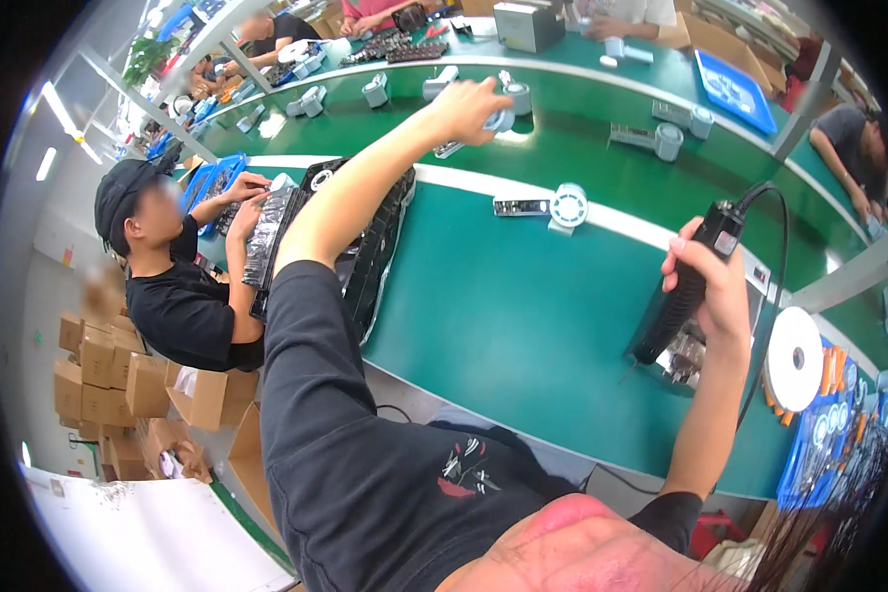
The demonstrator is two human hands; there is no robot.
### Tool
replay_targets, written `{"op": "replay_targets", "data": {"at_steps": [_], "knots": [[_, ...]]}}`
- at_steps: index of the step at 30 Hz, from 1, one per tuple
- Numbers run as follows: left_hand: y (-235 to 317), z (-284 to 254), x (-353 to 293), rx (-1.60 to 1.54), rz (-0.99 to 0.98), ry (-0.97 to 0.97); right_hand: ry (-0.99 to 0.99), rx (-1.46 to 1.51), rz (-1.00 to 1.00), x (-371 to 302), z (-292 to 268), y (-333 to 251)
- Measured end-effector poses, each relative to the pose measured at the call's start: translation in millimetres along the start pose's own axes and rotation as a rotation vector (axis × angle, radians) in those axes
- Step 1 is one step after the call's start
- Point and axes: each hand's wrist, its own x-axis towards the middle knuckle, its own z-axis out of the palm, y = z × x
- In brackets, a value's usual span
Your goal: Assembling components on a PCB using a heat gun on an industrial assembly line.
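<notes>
My left hand (469, 111) is stretched out over the green conveyor belt, its fingers closed around a pale grey-blue housing (500, 120), partly hidden by the hand. Just beyond stands another grey housing (519, 97). In my right hand (720, 286) is a black electric screwdriver (676, 301), tilted with its bit pointing down at the green worktop and its cable looping off to the right. Another grey-blue housing with a round, slotted white face and a dark flat arm (568, 205) lies on the bench's far edge, between my hands. Metal parts (683, 355) sit partly hidden behind the screwdriver.
More housings (661, 138) ride on the belt. At right are a white reel (795, 358) and a blue tray (809, 454) of small parts. A black-lined box (380, 257) stands under my left arm. A co-worker in a black cap (183, 266) works at left; others sit across the belt.
</notes>
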Motion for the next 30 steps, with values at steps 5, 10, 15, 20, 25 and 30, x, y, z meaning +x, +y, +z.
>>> {"op": "replay_targets", "data": {"at_steps": [5,10,15,20,25,30], "knots": [[68.9,-76.1,-0.3,-0.189,0.089,0.268,0.011,0.093,-0.159,1.6,0.7,-11.2],[179.8,-62.4,-28.2,-0.521,0.096,0.118,-0.093,0.183,-0.446,-46.4,-40.5,-55.7],[234.3,-7.9,-51.4,-0.637,0.065,0.06,-0.046,0.068,-0.563,-83.0,-57.1,-76.3],[252.9,-1.1,-62.3,-0.607,0.004,0.005,-0.051,-0.094,-0.523,-76.8,-53.1,-66.0],[236.6,5.7,-66.6,-0.82,0.066,-0.082,0.105,-0.114,-0.519,-58.4,-19.7,-60.1],[226.0,35.9,-62.4,-1.399,0.399,-0.02,-0.095,-0.212,-0.366,-54.4,-25.2,-45.6]]}}
